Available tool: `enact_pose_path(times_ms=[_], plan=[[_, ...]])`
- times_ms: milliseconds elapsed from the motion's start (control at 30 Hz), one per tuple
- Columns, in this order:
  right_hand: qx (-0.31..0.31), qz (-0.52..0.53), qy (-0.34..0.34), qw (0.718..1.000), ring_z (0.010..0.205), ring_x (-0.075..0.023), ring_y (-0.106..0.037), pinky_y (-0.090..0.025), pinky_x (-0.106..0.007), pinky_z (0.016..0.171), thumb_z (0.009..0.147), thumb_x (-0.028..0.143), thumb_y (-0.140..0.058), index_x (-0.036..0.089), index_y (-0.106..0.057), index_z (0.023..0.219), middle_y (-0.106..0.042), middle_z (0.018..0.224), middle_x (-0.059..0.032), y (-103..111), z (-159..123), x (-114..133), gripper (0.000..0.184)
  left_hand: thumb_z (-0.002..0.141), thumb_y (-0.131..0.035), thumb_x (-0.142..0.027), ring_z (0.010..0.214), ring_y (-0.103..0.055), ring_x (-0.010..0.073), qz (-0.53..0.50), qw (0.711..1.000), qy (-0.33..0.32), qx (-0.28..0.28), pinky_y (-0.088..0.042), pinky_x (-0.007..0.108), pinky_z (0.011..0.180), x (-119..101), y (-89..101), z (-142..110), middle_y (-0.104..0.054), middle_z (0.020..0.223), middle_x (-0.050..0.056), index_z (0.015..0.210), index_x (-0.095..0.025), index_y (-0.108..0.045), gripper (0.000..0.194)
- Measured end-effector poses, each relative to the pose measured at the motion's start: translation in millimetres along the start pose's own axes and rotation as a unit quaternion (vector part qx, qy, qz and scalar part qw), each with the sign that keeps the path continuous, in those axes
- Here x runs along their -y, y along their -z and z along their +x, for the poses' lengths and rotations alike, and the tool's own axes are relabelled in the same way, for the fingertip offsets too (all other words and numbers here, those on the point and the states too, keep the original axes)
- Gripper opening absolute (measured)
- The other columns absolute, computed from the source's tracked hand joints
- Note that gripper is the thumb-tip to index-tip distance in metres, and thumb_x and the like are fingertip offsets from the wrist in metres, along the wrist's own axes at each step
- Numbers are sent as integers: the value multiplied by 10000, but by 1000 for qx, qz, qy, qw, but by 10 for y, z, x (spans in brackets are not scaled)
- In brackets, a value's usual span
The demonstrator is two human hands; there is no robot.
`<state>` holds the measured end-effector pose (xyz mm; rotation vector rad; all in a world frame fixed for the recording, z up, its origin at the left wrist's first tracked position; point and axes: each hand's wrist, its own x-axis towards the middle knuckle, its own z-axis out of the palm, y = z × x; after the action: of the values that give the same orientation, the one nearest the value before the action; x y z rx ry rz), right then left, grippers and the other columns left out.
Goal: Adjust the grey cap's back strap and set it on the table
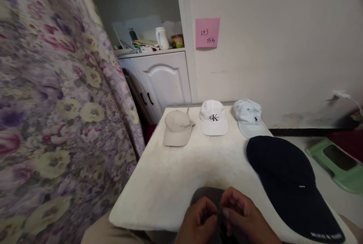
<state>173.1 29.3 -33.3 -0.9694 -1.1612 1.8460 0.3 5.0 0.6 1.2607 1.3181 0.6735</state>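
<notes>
At the near edge of the white-covered table (159,183), a dark grey cap (205,193) lies partly hidden under my hands. My left hand (199,221) is closed, thumb against fingers, on a part of this cap. Close beside it, my right hand (243,212) pinches the same dark piece; its exact shape is hidden by the fingers. To the right is a navy cap (283,176) with white lettering on its brim. Along the far side sit a beige cap (176,127), a white cap (213,119) with black letters, and a pale blue cap (248,115).
A floral curtain (65,115) hangs on the left. Behind the table stand a white cabinet (167,77) with a white jug (162,39) on top and a wall with a pink note (207,32). A green stool (337,164) is on the floor at right.
</notes>
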Motion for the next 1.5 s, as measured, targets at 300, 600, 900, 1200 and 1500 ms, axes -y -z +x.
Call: enact_pose_path(times_ms=[300, 600, 900, 1200, 1500], plan=[[-9, -75, -17, 997, 507, -136, -563, -405, -278, 568, 745, 305, -648, 200, -584, 767, -609, 535, 45, 7, -7, 94, 125, 762, -551, -268, 704, -482, 167, -1, 1000, -8, -16, -355, 309, 672, 21, -4, -14, -533, 694, -18, 746, -203, -543, 67], [15, -116, -10, 993, 585, -157, -570, -402, -294, 607, 773, 282, -653, 202, -600, 735, -612, 586, 32, 43, -18, 155, 103, 797, -560, -281, 741, -510, 179, 8, 1000, 1, -20, -367, 314, 696, 27, 2, -24, -561, 714, -9, 753, -194, -575, 98], [27, -158, 14, 987, 645, -176, -608, -423, -294, 618, 749, 164, -608, 220, -638, 723, -625, 646, 29, 27, -71, 252, 68, 806, -549, -315, 758, -525, 186, 7, 1000, 4, -23, -366, 312, 706, 11, -2, -41, -563, 721, -9, 750, -200, -579, 132], [23, -169, -17, 985, 588, -181, -579, -402, -307, 605, 753, 247, -602, 203, -607, 754, -594, 576, 29, 33, -64, 224, 44, 805, -541, -293, 744, -480, 184, 29, 999, 19, -17, -354, 314, 695, -33, -21, -45, -531, 715, -10, 737, -205, -552, 112], [63, -211, -21, 975, 642, -174, -570, -400, -307, 620, 752, 126, -529, 199, -599, 783, -604, 653, 28, 90, -70, 222, 106, 840, -525, -251, 742, -497, 167, 91, 996, 2, -13, -354, 279, 686, 24, -56, -85, -553, 734, -26, 771, -219, -575, 91]])
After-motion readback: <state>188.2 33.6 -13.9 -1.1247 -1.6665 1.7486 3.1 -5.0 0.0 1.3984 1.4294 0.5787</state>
